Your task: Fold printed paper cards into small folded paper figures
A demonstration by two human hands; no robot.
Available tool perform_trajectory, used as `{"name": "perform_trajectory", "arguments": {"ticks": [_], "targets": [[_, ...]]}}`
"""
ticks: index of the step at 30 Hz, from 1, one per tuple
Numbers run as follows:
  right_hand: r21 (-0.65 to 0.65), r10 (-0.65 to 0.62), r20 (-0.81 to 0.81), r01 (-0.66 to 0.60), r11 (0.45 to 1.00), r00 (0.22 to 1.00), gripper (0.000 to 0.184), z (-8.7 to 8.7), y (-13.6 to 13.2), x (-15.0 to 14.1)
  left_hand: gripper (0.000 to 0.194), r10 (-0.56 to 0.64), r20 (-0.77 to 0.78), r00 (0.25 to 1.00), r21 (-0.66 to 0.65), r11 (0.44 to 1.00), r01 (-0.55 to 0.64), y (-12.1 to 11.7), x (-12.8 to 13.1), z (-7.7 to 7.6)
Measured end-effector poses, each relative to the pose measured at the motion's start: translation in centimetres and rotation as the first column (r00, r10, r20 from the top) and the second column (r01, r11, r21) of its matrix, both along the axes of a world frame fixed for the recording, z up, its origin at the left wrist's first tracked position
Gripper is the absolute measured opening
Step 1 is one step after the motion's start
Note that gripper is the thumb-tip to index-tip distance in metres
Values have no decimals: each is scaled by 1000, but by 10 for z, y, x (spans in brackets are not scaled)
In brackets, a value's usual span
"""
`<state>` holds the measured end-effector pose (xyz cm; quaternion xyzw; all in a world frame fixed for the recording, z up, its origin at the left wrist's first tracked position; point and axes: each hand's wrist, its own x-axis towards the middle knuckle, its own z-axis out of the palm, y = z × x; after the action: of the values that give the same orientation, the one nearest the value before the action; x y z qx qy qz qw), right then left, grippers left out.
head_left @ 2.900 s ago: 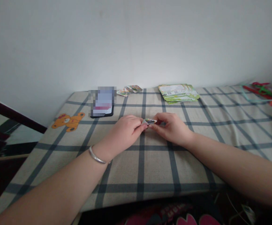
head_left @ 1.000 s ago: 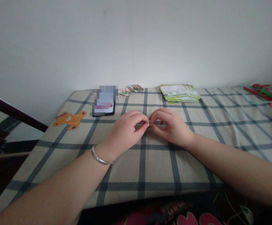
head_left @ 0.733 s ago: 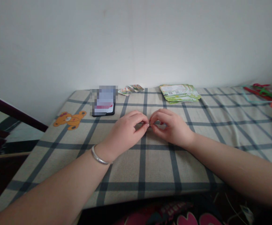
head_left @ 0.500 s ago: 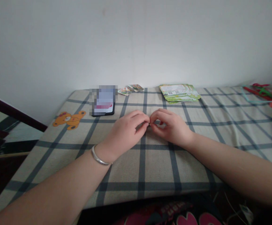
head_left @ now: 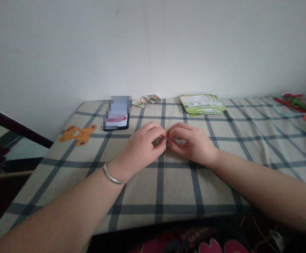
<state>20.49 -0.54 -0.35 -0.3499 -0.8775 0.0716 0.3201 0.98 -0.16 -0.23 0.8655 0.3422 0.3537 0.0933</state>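
Note:
My left hand [head_left: 145,146], with a silver bangle [head_left: 112,175] at its wrist, is closed in a pinch over the middle of the checked tablecloth [head_left: 134,196]. Facing it, my right hand [head_left: 192,142] is pinched in the same way. The fingertips of both hands meet or almost meet. Something small seems to sit between them, but the fingers hide it and I cannot make out what it is.
A phone [head_left: 120,123], partly blurred out, lies beyond my left hand. Small printed packets [head_left: 147,101] and a stack of green cards [head_left: 203,104] lie along the wall. Coloured ribbons [head_left: 304,109] lie at the far right. A bear cutout [head_left: 77,134] is at the left.
Both hands stay in place with only slight finger movement. The left fingertips have shifted a little, and the tiny gap between the two pinches looks slightly different.

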Motion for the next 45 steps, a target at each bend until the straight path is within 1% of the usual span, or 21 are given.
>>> {"name": "perform_trajectory", "arguments": {"ticks": [8,14,18,21,24,31,33,35,38,40,45], "targets": [[20,5,-12,-5,1000,1000,6,2,3,2,10,-6,32,999,-55,998,8,3,-2,-1],[64,54,-33,-51,997,998,6,2,5,2,11,37,38,999,-92,995,-34,3,-1,-1],[72,65,-32,-62,995,997,7,1,5,2,13,29,33,999,-73,997,-26,2,0,-1],[69,77,-37,-75,995,996,3,2,4,2,13,26,35,999,-70,997,-24,1,1,-2],[69,66,-55,-62,996,996,2,2,3,0,13,28,42,999,-73,997,-25,2,1,-2],[-33,52,-167,-58,998,985,10,3,4,-3,13,6,65,998,-60,998,-2,2,2,-2],[-57,4,-169,-13,998,986,9,3,4,-3,13,10,62,998,-64,998,-6,1,2,-1],[-88,-64,-153,50,995,986,13,2,3,-2,13,15,59,998,-71,997,-11,1,1,-1],[-189,-125,-143,97,977,982,21,1,2,-3,14,23,64,998,-76,997,-18,0,2,0],[-234,-126,-157,87,968,980,23,0,0,-3,15,28,72,997,-80,997,-22,0,2,0],[-227,-90,-223,38,973,971,25,-2,1,-2,17,53,110,993,-97,994,-42,2,1,-2]]}}
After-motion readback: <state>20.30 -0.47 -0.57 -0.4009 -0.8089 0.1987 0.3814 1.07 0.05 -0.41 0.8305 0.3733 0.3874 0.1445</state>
